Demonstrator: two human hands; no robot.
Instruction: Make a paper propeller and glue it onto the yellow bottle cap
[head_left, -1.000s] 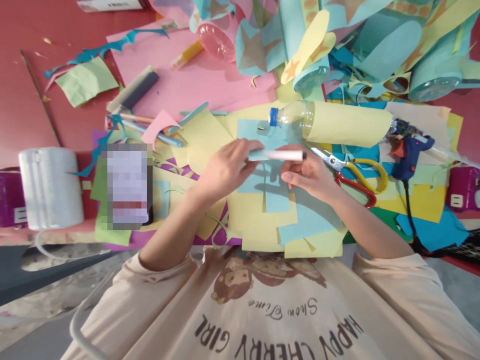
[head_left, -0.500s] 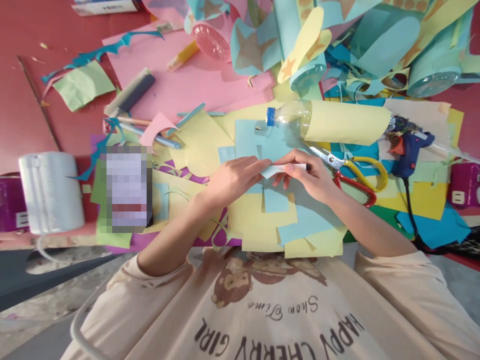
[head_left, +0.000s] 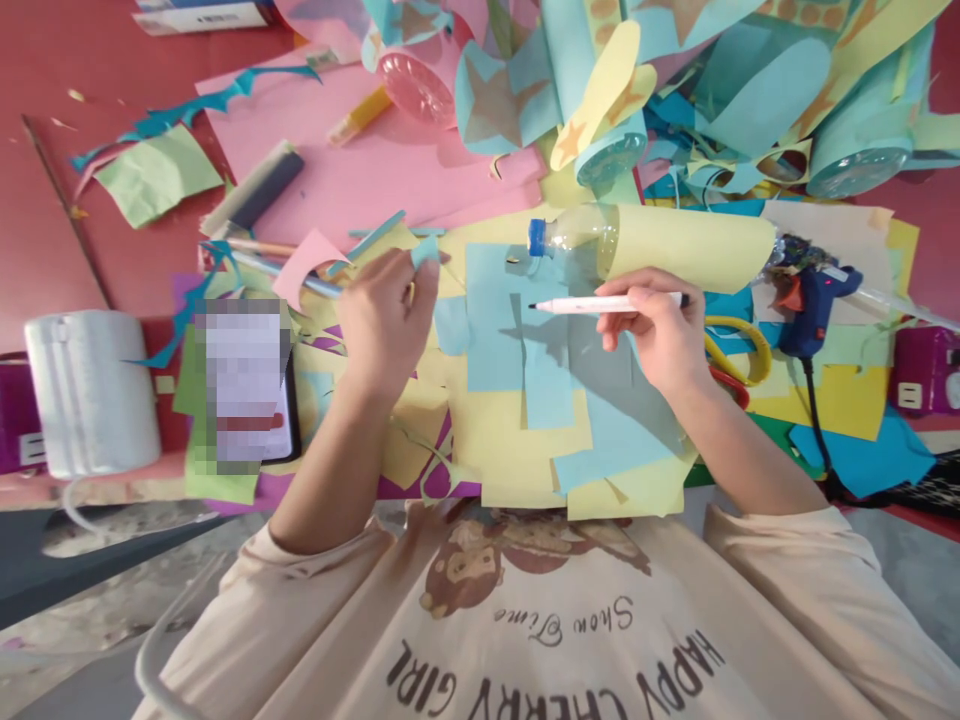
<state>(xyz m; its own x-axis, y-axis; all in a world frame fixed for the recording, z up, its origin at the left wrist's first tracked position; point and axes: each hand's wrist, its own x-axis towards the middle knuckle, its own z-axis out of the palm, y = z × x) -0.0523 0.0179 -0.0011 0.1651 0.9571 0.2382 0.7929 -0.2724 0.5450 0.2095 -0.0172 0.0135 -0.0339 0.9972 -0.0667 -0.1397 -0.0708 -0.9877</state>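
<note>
My left hand point(head_left: 386, 305) is closed, pinching a small piece of light blue paper point(head_left: 425, 250) between thumb and fingers, over the left of the paper pile. My right hand point(head_left: 664, 320) grips a white marker point(head_left: 581, 304), its dark tip pointing left and its black end by the fingers. Beneath the marker lie light blue paper pieces point(head_left: 495, 345) on yellow paper point(head_left: 487, 450). Just beyond the right hand a clear bottle point(head_left: 577, 240) with a blue cap lies on its side, wrapped in yellow paper. Scissors point(head_left: 750, 350) lie partly hidden behind that hand.
A blue glue gun point(head_left: 814, 310) with a black cord rests at the right. On the left are a phone point(head_left: 251, 380) and a white case point(head_left: 94, 390). Paper-covered bottles point(head_left: 862, 150) and cut paper crowd the far side, on pink sheets point(head_left: 322, 170).
My hands were together at the middle, around the marker and the light blue paper. They have separated: the left moved left with the paper, the right moved slightly right with the marker.
</note>
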